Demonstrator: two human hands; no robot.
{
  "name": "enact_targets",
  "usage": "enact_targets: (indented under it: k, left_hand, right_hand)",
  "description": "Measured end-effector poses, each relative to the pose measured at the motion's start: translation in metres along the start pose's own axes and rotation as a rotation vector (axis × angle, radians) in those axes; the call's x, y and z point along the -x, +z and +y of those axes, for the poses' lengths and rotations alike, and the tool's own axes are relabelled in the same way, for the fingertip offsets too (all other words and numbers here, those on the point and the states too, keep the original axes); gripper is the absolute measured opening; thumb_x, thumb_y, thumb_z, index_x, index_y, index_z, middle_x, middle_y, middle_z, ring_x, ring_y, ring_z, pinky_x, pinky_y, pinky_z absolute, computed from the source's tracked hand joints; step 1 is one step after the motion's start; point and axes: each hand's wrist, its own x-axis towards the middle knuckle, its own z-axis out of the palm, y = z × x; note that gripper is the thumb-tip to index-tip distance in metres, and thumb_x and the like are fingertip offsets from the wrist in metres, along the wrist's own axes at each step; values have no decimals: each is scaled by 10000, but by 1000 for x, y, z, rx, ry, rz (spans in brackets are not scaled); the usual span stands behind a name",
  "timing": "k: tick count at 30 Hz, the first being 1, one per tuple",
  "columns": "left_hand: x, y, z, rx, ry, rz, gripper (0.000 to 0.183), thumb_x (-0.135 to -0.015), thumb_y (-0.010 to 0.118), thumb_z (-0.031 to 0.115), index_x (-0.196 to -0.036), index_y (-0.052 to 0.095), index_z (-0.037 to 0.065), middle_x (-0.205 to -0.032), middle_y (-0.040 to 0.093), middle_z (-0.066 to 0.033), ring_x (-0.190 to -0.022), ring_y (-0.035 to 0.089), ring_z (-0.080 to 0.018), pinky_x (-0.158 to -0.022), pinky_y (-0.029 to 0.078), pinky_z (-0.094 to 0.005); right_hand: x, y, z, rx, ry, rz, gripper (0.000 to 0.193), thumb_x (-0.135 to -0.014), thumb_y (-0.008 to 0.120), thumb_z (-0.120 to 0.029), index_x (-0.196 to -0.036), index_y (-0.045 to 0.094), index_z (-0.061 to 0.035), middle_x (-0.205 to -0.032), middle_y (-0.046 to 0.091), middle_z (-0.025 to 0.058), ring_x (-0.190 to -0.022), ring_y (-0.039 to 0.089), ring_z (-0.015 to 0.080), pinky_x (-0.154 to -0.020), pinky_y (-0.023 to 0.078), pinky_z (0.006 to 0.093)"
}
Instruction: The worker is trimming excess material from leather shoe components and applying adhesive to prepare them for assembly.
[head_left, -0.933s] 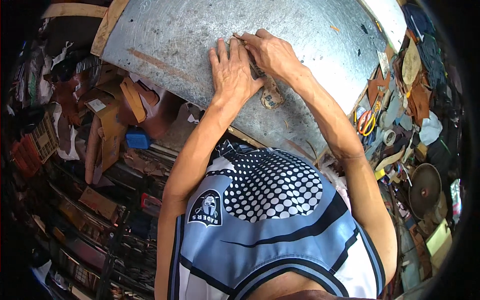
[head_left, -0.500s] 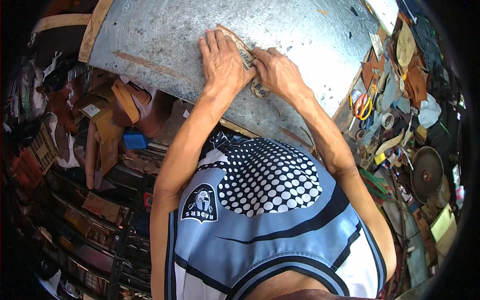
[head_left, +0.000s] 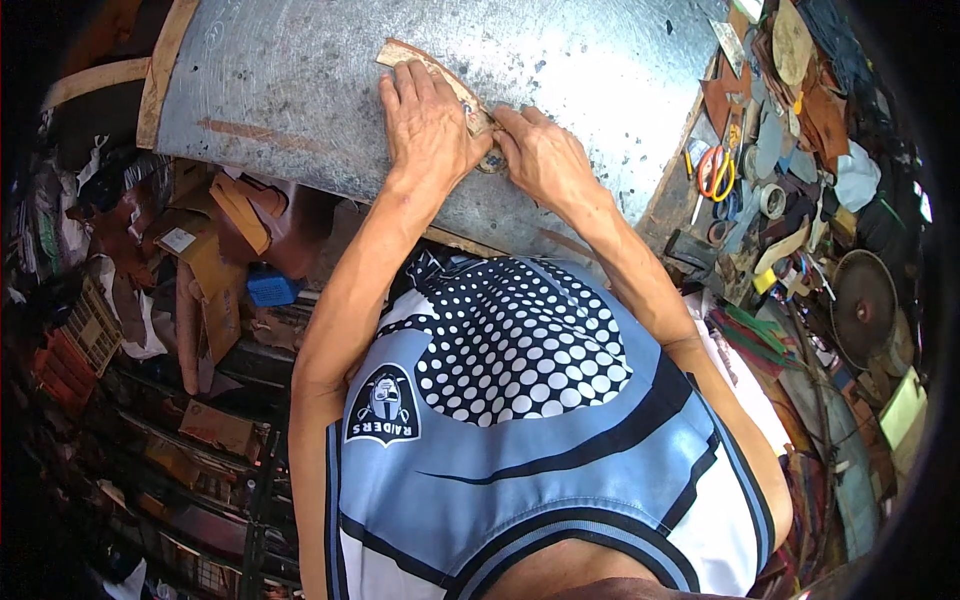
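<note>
A long, curved tan piece (head_left: 398,53) with dark print and a brown edge lies on the metal-topped table (head_left: 300,60). My left hand (head_left: 430,128) rests flat across it, fingers stretched out toward its far end. Close by on the right, my right hand (head_left: 548,155) has its thumb and fingers pinched together at the piece's edge. Whether those fingers also hold a small tool is hidden. The near, rounded end of the piece shows between my two hands.
Right of the table, orange-and-yellow-handled scissors (head_left: 716,172) and a tape roll (head_left: 772,201) lie among leather scraps. A round dark disc (head_left: 863,310) stands farther right. Below the table's left edge are a blue box (head_left: 271,285) and cardboard (head_left: 216,310).
The view has shifted a little. More of the piece's far end shows past my left fingers, and less of its near end shows. Both hands stay at the piece.
</note>
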Motion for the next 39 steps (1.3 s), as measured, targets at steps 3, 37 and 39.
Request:
enact_targets:
  k: [3, 37, 39]
  left_hand:
    - [-1, 1, 2, -18, -7, -15, 877, -670, 776, 494, -1179, 545, -181, -1299, 477, -346, -1286, 399, -456, -1085, 258, -597]
    - [-40, 43, -70, 411, -135, 395, 444, -818, 717, 155, -1201, 551, 3, -1039, 636, -193, -951, 618, -308, -810, 481, -460]
    - [-54, 21, -62, 1252, -466, 183, 424, -824, 689, 101, -1210, 549, 0, -1002, 636, -144, -810, 629, -211, -613, 513, -378]
  right_hand:
    - [11, -4, 3, -14, 38, -37, 305, -931, 571, -167, -1213, 604, -57, -951, 636, 211, -850, 643, 412, -741, 530, 474]
    - [22, 52, -6, 16, 103, 222, 466, -839, 716, -297, -1208, 534, -80, -1065, 540, 184, -884, 619, 413, -699, 522, 498]
    - [21, 56, 10, 58, -14, 329, 492, -829, 734, -306, -1211, 547, -57, -1087, 567, 196, -942, 605, 415, -758, 512, 488]
